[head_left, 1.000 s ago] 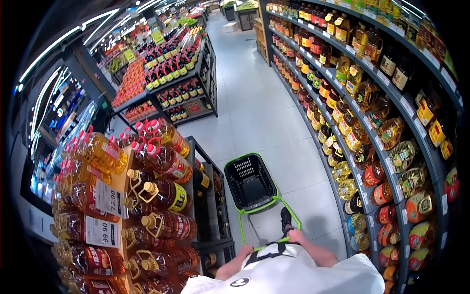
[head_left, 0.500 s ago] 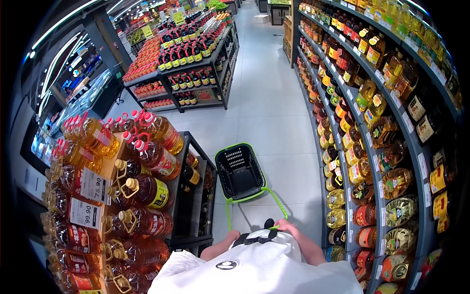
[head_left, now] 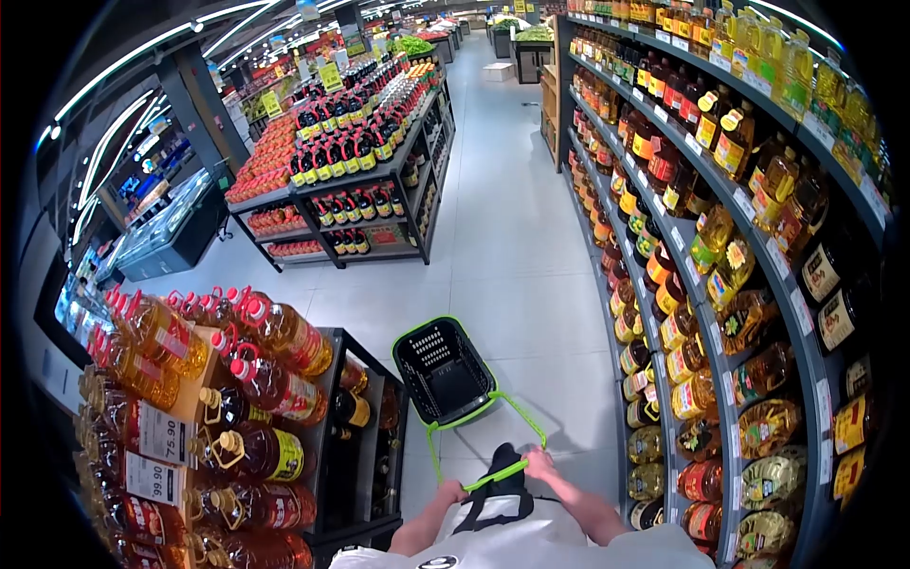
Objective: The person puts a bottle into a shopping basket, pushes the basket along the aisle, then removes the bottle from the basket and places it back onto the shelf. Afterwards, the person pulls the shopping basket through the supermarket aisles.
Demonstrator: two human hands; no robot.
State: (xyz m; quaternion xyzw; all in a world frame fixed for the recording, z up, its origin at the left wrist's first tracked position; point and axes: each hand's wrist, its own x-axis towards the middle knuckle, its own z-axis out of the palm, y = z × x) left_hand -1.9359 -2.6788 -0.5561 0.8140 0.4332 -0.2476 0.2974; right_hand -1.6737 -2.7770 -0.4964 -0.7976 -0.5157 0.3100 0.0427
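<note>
A black shopping basket (head_left: 442, 387) with a green rim stands on the floor ahead of me, its visible inside bare. Its long green handle (head_left: 496, 475) reaches back to my waist. My left hand (head_left: 452, 492) is closed around the handle's left end. At the other end my right hand (head_left: 540, 464) grips it, fingers wrapped round. Between my hands, a dark shoe (head_left: 503, 457) and a black strap (head_left: 495, 512) show below the bar.
Shelves of bottled oil (head_left: 697, 394) run along my right. To the left stands a rack of large oil bottles (head_left: 270, 455) with price signs (head_left: 154, 479). Farther up, a display of sauce bottles (head_left: 332, 169) borders the grey tiled aisle (head_left: 507, 247).
My view has tilted up, so the shelves and basket sit lower in it. Both hands and the handle's crossbar show more fully, and a shoe shows more clearly below.
</note>
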